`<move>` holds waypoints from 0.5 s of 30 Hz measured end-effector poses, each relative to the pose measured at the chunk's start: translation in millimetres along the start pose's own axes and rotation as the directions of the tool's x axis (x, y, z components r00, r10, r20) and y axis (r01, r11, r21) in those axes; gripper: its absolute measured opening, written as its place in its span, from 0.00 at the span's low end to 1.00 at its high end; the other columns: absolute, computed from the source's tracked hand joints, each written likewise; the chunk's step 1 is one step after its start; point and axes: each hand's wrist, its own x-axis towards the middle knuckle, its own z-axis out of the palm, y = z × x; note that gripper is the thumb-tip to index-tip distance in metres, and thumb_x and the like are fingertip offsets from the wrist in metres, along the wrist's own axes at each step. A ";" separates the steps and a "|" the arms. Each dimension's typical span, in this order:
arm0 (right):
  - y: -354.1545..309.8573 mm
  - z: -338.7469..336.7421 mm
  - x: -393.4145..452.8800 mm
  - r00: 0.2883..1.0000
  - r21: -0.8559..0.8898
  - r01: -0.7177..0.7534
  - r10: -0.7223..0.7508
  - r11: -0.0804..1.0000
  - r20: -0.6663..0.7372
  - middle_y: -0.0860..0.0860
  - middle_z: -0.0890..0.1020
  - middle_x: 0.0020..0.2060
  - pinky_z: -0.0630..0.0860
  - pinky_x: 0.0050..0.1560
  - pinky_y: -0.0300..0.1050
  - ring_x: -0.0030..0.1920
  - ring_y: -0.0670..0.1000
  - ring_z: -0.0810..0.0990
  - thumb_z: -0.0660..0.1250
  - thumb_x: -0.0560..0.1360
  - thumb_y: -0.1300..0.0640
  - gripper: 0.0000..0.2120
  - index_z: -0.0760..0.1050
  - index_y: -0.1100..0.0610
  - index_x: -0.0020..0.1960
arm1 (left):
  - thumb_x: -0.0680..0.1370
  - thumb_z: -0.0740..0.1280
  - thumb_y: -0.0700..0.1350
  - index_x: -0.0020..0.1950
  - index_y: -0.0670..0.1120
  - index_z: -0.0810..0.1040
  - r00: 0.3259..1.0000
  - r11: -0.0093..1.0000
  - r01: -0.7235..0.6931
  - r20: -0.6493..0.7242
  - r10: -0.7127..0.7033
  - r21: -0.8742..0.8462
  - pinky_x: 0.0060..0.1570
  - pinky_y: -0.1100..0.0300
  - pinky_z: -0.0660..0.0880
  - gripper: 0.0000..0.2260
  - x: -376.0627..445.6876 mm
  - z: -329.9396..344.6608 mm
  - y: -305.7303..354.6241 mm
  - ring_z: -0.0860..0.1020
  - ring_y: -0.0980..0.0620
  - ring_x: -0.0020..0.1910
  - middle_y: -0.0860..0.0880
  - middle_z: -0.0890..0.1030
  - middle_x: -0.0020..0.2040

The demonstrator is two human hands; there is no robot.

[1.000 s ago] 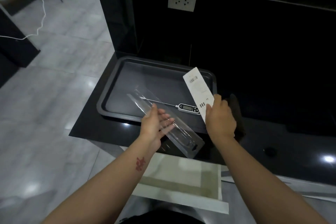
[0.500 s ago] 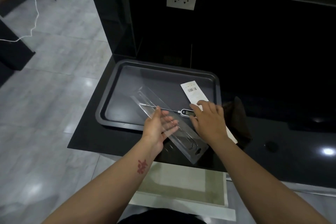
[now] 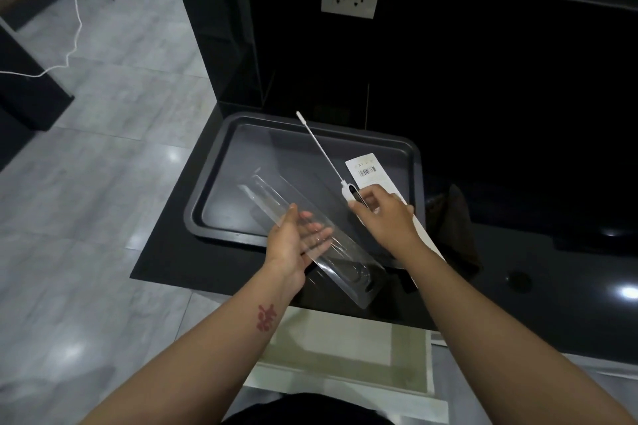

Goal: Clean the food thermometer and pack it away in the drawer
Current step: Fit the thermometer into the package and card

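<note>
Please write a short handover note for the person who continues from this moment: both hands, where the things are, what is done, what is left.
Left hand: holds the clear plastic case over the tray's near edge.
Right hand: grips the thermometer by its body, probe pointing up and away over the dark tray.
White barcode card: lies on the tray's right side.
Done: thermometer lifted. Whether it is cleaned cannot be told.
Left: seat thermometer in the case, add the card, put it in the drawer, which is not in view.

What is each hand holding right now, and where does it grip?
The right hand holds the food thermometer by its white handle end, probe pointing up and away. The left hand supports the clear plastic case from beneath, near its middle.
</note>
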 end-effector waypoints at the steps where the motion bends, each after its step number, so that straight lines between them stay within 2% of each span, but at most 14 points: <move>1: -4.0 -2.3 -1.7 1.000 0.112 -0.020 0.018 0.994 0.018 0.43 0.82 0.46 0.68 0.57 0.47 0.53 0.49 0.78 0.69 0.75 0.46 0.08 0.75 0.48 0.49 | 0.82 0.60 0.54 0.48 0.44 0.76 1.000 1.000 0.001 0.007 0.000 -0.014 0.42 0.51 0.82 0.14 0.0 0.7 0.3 0.84 0.46 0.39 0.44 0.79 0.38; 2: -8.3 -4.1 -3.8 0.999 0.187 -0.027 0.021 0.982 0.033 0.44 0.82 0.45 0.72 0.54 0.46 0.49 0.49 0.79 0.69 0.75 0.47 0.08 0.74 0.49 0.50 | 0.82 0.60 0.53 0.48 0.44 0.76 1.000 1.000 0.002 0.016 -0.001 -0.030 0.41 0.51 0.81 0.14 0.9 0.7 0.8 0.84 0.45 0.39 0.43 0.79 0.39; 4: -17.8 -9.4 -8.8 0.998 0.246 0.002 -0.018 0.969 0.063 0.43 0.80 0.45 0.73 0.46 0.42 0.45 0.47 0.79 0.70 0.76 0.50 0.08 0.73 0.50 0.52 | 0.83 0.59 0.53 0.49 0.44 0.74 0.999 0.998 0.010 0.046 -0.007 -0.062 0.43 0.51 0.81 0.13 1.8 3.3 2.4 0.84 0.44 0.40 0.42 0.80 0.41; 6: -27.3 -11.6 -12.4 0.994 0.260 0.056 -0.079 0.964 0.080 0.41 0.78 0.46 0.74 0.46 0.41 0.46 0.44 0.78 0.70 0.76 0.52 0.10 0.73 0.48 0.55 | 0.83 0.58 0.53 0.51 0.46 0.73 0.997 0.997 0.020 0.079 -0.014 -0.078 0.43 0.50 0.81 0.12 3.1 4.8 5.0 0.84 0.43 0.42 0.41 0.81 0.45; 8: -32.0 -11.9 -15.0 0.986 0.211 0.113 -0.135 0.971 0.096 0.40 0.77 0.47 0.77 0.51 0.45 0.48 0.46 0.79 0.70 0.75 0.52 0.12 0.73 0.47 0.57 | 0.83 0.57 0.55 0.52 0.47 0.73 0.995 0.995 0.035 0.098 -0.026 -0.098 0.42 0.49 0.81 0.13 5.0 5.2 7.1 0.84 0.43 0.43 0.41 0.83 0.48; 10: -34.8 -12.7 -20.3 0.970 0.049 0.216 -0.220 0.975 0.105 0.42 0.78 0.50 0.75 0.51 0.46 0.49 0.47 0.78 0.68 0.75 0.52 0.11 0.72 0.48 0.56 | 0.83 0.57 0.57 0.51 0.48 0.73 0.993 0.990 0.050 0.110 -0.036 -0.131 0.46 0.45 0.81 0.13 6.1 5.9 9.0 0.84 0.42 0.44 0.41 0.83 0.49; 12: -35.5 -12.1 -26.3 0.935 -0.164 0.353 -0.342 0.921 0.092 0.45 0.79 0.50 0.76 0.46 0.49 0.47 0.52 0.79 0.66 0.76 0.52 0.10 0.69 0.50 0.55 | 0.83 0.57 0.57 0.52 0.48 0.73 0.993 0.981 0.064 0.112 -0.044 -0.182 0.48 0.43 0.80 0.14 7.2 7.2 11.8 0.84 0.42 0.42 0.41 0.83 0.49; 15: -34.7 -11.1 -32.8 0.899 -0.441 0.425 -0.426 0.791 0.101 0.51 0.79 0.51 0.72 0.38 0.50 0.46 0.59 0.78 0.63 0.76 0.56 0.12 0.65 0.53 0.57 | 0.83 0.56 0.57 0.57 0.47 0.73 0.995 0.974 0.057 0.096 -0.036 -0.219 0.38 0.47 0.82 0.15 6.9 10.1 14.6 0.84 0.42 0.41 0.42 0.83 0.47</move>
